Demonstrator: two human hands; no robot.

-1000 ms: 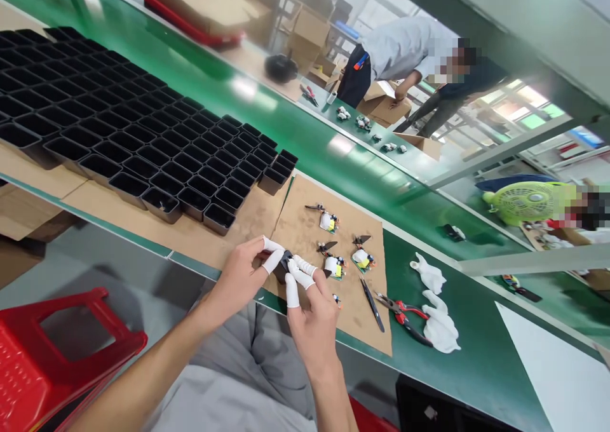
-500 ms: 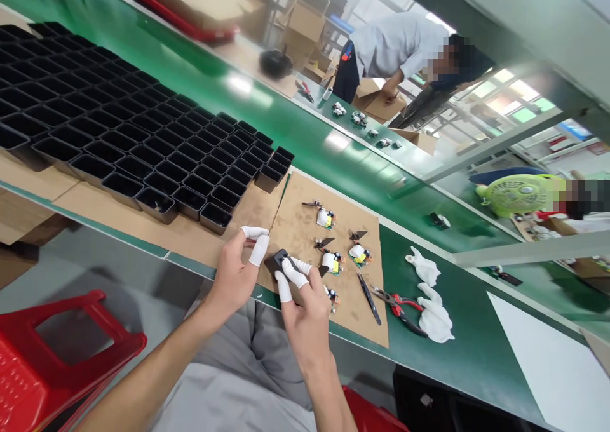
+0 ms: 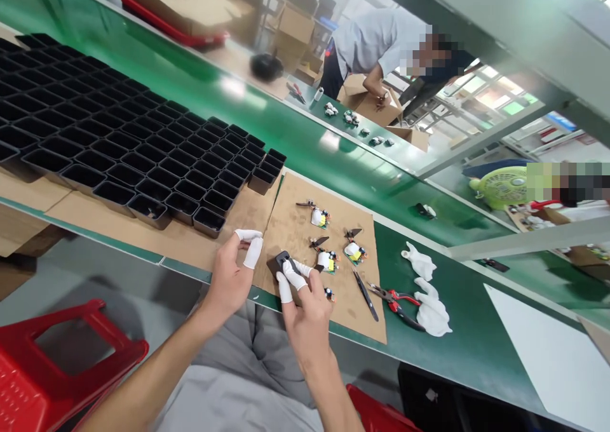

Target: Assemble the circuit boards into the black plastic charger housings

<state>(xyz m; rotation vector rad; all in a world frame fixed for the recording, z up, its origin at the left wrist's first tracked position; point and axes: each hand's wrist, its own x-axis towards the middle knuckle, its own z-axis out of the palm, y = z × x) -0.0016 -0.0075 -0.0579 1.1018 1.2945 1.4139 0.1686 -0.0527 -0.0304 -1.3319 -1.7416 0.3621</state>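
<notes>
My right hand (image 3: 305,295), with white finger cots on several fingers, grips a small black plastic housing (image 3: 276,265) by its near end. Its rounded end face points up, and part of it is hidden by the fingers. Just left of it, my left hand (image 3: 232,273) is raised over the bench edge, thumb and forefinger apart and nothing visible between them. Small circuit boards with white and yellow parts (image 3: 326,260) and black pieces attached lie on the brown cardboard sheet (image 3: 286,216). One board (image 3: 329,294) is partly covered by my right hand.
Rows of black rectangular cases (image 3: 157,165) fill the left bench. To the right lie black tweezers (image 3: 366,297), red-handled pliers (image 3: 400,308) and crumpled white pieces (image 3: 433,314). A red stool (image 3: 71,356) stands lower left. Across the bench, a co-worker (image 3: 372,44) bends over a carton.
The whole view has shifted slightly left. Both hands keep nearly the same pose, with the black housing still in my right hand. The co-worker's arm has moved a little over the carton.
</notes>
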